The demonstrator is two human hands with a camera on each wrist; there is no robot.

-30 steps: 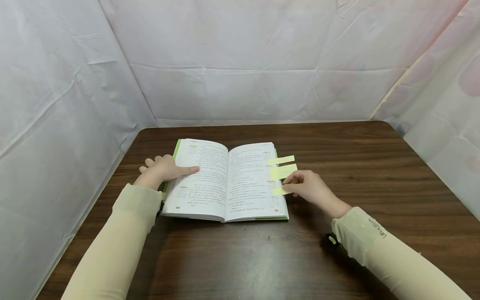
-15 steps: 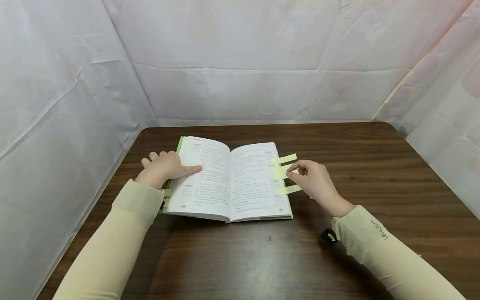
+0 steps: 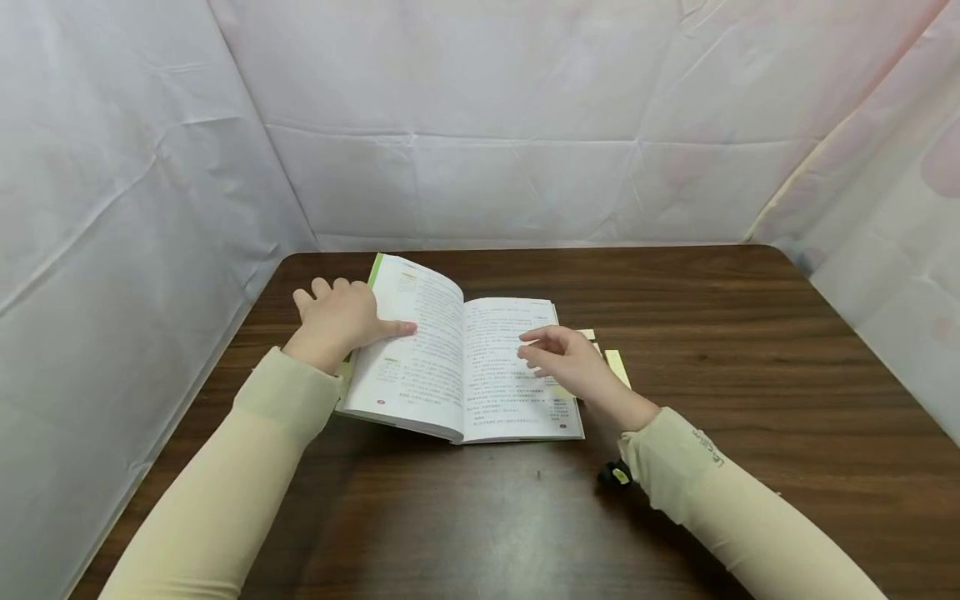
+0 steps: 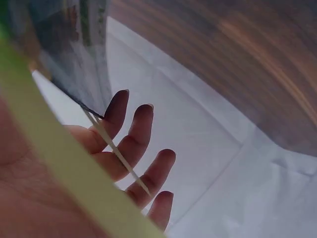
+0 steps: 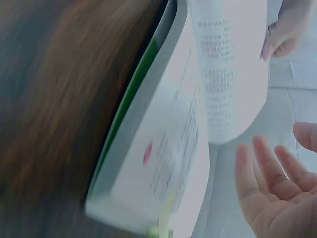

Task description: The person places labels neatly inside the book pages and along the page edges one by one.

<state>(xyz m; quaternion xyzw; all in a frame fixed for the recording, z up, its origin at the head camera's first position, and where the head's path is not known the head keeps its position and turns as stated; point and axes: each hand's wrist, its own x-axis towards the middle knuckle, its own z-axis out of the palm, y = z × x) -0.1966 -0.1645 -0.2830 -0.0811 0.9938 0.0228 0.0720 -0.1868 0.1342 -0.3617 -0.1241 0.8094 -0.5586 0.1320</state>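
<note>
An open book (image 3: 420, 358) lies on the table, its left half tilted up and its right half lower. My left hand (image 3: 337, 321) grips the left edge, thumb on the printed page and fingers behind the green-edged cover. In the left wrist view, several fingers (image 4: 143, 129) spread beside the cover (image 4: 74, 59) and a thin pale strip. My right hand (image 3: 562, 358) is over the right page, fingers loosely bent with nothing between them. Yellow sticky notes (image 3: 617, 367) project past the book's right edge, partly hidden by that hand. The right wrist view shows my right palm (image 5: 282, 193) beside the pages (image 5: 228, 74).
The dark wooden table (image 3: 750, 350) extends to the right of the book and in front of it. White sheeting (image 3: 480, 183) hangs behind the table and along both sides. A small black device (image 3: 617, 475) sits by the right cuff.
My right hand has left the sticky notes and moved left over the right page. My left hand has raised the book's left half, tilting it up and toward the right.
</note>
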